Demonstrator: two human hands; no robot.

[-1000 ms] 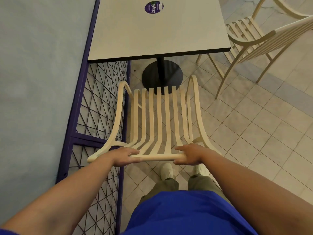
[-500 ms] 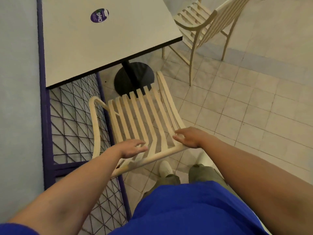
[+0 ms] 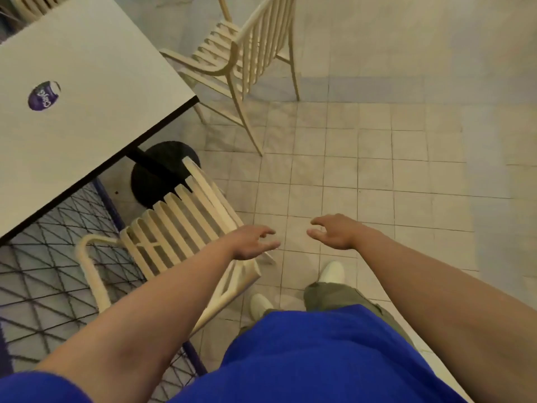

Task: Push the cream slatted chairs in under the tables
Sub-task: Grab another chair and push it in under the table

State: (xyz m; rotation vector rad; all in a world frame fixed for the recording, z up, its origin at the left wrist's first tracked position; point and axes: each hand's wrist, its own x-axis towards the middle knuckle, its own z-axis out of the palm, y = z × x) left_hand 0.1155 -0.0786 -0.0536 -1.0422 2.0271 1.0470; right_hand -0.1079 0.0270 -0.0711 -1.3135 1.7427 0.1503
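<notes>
Near cream slatted chair (image 3: 186,225): set between the table and the person, close against the mesh fence. The seat front is pointed at the table, and its slat tips are seen over the black pedestal base (image 3: 157,170). The whole seat shows outside the tabletop's edge.
Table (image 3: 87,62): pale top with a dark edge, seen at upper left. A round purple sticker (image 3: 44,95) is stuck on it.
Second slatted chair (image 3: 247,50): stood at the table's far right side with its seat turned to the table and its near arm up against the table edge.
Third chair (image 3: 32,5): only a sliver is seen at the top left corner, beyond the table.
Left hand (image 3: 252,242): held out over the right end of the near chair's back rail with fingers loosely spread. Nothing is held. Contact with the rail cannot be told.
Right hand (image 3: 334,232): held out over bare floor, apart from the chair. The fingers are relaxed and slightly curled, and nothing is held.
Mesh fence (image 3: 52,271): black wire grid in a purple frame, at lower left.
Floor (image 3: 377,184): pale square tiles.
Person: blue shirt (image 3: 334,359), olive trousers and white shoes (image 3: 331,271) are seen below the arms.
</notes>
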